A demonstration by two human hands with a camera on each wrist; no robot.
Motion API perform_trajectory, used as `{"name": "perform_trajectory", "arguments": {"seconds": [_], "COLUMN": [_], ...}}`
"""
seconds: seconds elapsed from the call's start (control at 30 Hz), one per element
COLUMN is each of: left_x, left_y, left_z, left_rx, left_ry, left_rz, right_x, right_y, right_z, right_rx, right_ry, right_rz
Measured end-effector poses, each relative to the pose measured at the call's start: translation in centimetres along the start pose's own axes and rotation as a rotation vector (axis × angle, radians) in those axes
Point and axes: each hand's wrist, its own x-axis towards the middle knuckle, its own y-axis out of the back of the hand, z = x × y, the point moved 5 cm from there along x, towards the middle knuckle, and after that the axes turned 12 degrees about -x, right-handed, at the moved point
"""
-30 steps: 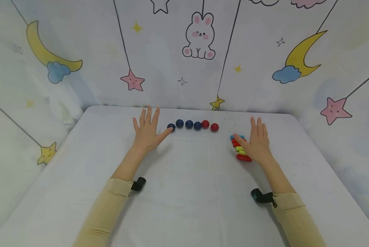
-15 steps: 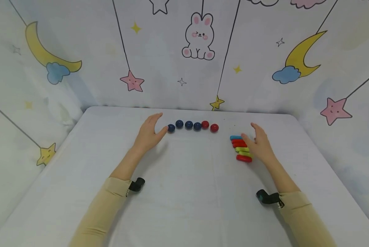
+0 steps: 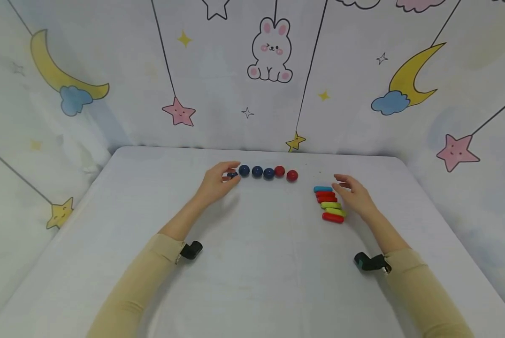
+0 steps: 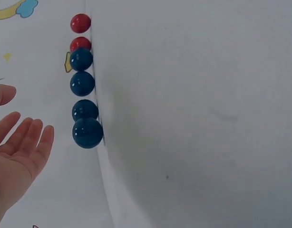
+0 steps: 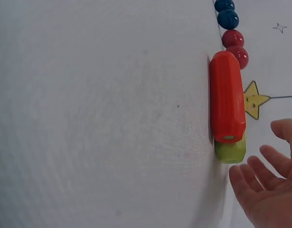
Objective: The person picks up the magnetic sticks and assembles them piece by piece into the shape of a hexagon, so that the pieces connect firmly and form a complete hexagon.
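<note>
A row of shiny balls lies near the back of the table: several dark blue balls at left and two red balls at right. My left hand is at the row's left end, its loosely bent fingers partly hiding the last blue ball. In the left wrist view a gap separates the hand from the balls. My right hand hovers by a stack of short coloured sticks, fingers relaxed and holding nothing. These include a blue stick, red sticks and green sticks.
White cloth covers the table. Behind it rises a backdrop printed with a rabbit, moons and stars. Each cuff carries a small black camera, one on the left and one on the right.
Both hands have gone from spread fingers to loosely bent ones. My left hand has shifted right toward the end blue ball; the right hand has turned, uncovering the sticks. Balls and sticks stay put.
</note>
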Motion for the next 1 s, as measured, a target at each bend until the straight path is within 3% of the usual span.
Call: {"name": "perform_trajectory", "arguments": {"seconds": [0.27, 0.77, 1.0], "left_x": [1.3, 3.8, 4.9], "left_y": [-2.8, -8.5, -11.0], "left_z": [-0.3, -0.9, -1.1], "left_rx": [-0.032, -0.116, -0.064], "left_ry": [0.003, 0.087, 0.117], "left_rz": [-0.070, -0.173, -0.215], "right_x": [0.7, 1.5, 1.5], "right_y": [-0.5, -0.8, -1.0], "right_z": [0.8, 1.9, 2.0], "right_rx": [0.010, 0.036, 0.032], "right_ry": [-0.023, -0.025, -0.020], "right_rz": [-0.059, -0.113, -0.125]}}
